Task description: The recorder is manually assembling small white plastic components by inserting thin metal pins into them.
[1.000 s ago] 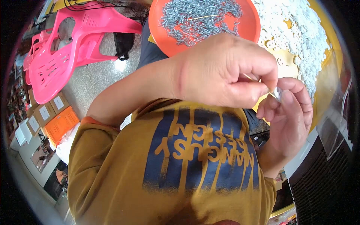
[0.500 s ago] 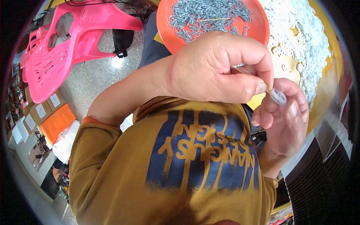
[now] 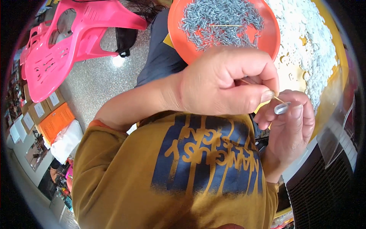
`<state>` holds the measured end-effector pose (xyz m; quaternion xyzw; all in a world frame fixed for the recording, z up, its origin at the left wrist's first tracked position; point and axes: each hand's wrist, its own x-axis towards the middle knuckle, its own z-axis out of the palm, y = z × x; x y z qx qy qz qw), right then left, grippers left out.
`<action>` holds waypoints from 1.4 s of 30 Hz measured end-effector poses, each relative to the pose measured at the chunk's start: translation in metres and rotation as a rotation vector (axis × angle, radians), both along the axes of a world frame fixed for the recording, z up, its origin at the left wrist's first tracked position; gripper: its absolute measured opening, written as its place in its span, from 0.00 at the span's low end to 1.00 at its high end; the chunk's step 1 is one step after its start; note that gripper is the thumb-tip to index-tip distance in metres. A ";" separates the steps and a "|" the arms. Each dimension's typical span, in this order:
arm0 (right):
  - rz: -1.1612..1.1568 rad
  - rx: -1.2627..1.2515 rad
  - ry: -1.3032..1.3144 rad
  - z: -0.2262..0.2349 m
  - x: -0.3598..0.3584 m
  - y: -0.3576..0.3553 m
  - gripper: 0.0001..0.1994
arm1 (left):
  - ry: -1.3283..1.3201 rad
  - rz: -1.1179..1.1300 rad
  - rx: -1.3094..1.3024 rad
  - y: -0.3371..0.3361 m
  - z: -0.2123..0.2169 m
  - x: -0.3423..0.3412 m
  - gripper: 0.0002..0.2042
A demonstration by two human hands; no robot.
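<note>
My left hand pinches a thin wooden stick between thumb and forefinger. The stick's tip meets a small whitish, translucent plastic piece, which is turned edge-on. My right hand grips that piece between thumb and fingers, with the palm partly showing. Beyond my left hand is an orange-red bowl of small grey coiled pieces that look like springs. Another thin stick lies on top of them. Many small white plastic parts are heaped to the right of the bowl.
A pink plastic chair stands at the left on the speckled floor. Cardboard boxes, an orange package and a white bag are behind it. Clear plastic sheeting and a black slatted surface lie at the right.
The plastic piece has turned from its holed face to its edge, and more of the stick shows past my left fingertips. Both hands and the bowl sit slightly lower in the view.
</note>
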<state>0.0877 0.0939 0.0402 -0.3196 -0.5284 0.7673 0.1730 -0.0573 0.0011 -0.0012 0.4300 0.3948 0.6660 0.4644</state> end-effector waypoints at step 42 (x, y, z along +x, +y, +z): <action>0.088 0.207 -0.040 0.001 -0.002 -0.004 0.05 | 0.515 0.345 0.136 -0.012 -0.005 0.008 0.11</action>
